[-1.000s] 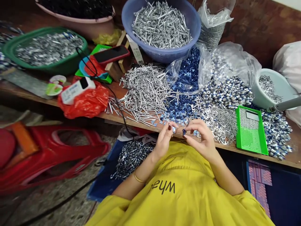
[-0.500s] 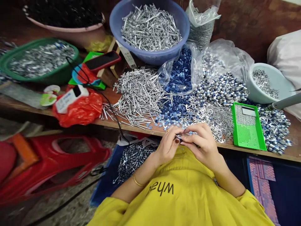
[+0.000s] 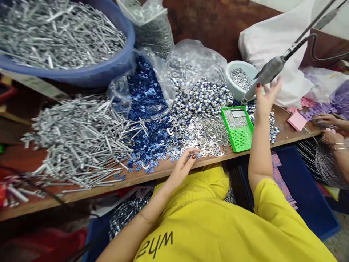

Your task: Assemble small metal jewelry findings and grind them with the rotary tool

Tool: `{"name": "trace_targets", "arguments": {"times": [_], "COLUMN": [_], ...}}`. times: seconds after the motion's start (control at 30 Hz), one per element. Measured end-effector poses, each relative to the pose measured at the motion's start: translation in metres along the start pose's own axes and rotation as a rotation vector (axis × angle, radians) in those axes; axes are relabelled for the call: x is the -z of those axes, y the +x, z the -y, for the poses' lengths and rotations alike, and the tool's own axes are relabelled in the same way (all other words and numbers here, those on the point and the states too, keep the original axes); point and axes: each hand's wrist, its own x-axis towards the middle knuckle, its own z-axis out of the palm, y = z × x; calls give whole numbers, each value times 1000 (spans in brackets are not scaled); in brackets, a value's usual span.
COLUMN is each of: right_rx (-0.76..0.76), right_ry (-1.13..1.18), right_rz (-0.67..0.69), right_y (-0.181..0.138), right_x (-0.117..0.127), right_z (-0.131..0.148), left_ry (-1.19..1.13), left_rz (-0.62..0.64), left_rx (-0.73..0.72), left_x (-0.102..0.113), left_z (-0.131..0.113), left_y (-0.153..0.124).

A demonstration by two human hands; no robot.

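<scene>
My right hand (image 3: 267,98) is raised at the hanging grey power screwdriver (image 3: 271,71), its fingers spread and not closed around the tool. The screwdriver slants down with its silver lower end over the green tray (image 3: 238,143). My left hand (image 3: 184,167) is at the table's front edge, thumb and forefinger pinched together. Whatever small part lies between those fingertips is too small to make out. Just beyond it are silver crescent-shaped clips (image 3: 211,147) and small blue pieces (image 3: 148,143).
Behind are silver-and-blue cylinders (image 3: 201,98), a pale bowl (image 3: 231,74) of small metal parts and a large blue basin (image 3: 129,40) of metal rods. More rods (image 3: 81,134) are heaped at left. Another person's hands (image 3: 331,136) work at far right beside a pink block (image 3: 296,120).
My hands have come apart. The right one has risen to the right, up to the screwdriver, while the left stays low by the table edge. The view has swung right.
</scene>
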Motion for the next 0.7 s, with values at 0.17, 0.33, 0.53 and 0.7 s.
{"name": "trace_targets", "arguments": {"times": [0.17, 0.33, 0.53, 0.7], "right_rx": [-93, -264, -315, -323], "right_ry": [121, 158, 37, 4], "right_rz": [259, 109, -114, -154], "right_y": [-8, -63, -93, -99], "right_x": [5, 45, 64, 64], "right_z": [-8, 2, -26, -44], "left_ry": [-45, 3, 7, -10], "left_rz": [78, 86, 141, 141], "left_rx": [1, 79, 75, 84], "left_x": [-35, -39, -49, -59], "left_z": [9, 10, 1, 0], "left_y": [34, 44, 55, 56]}}
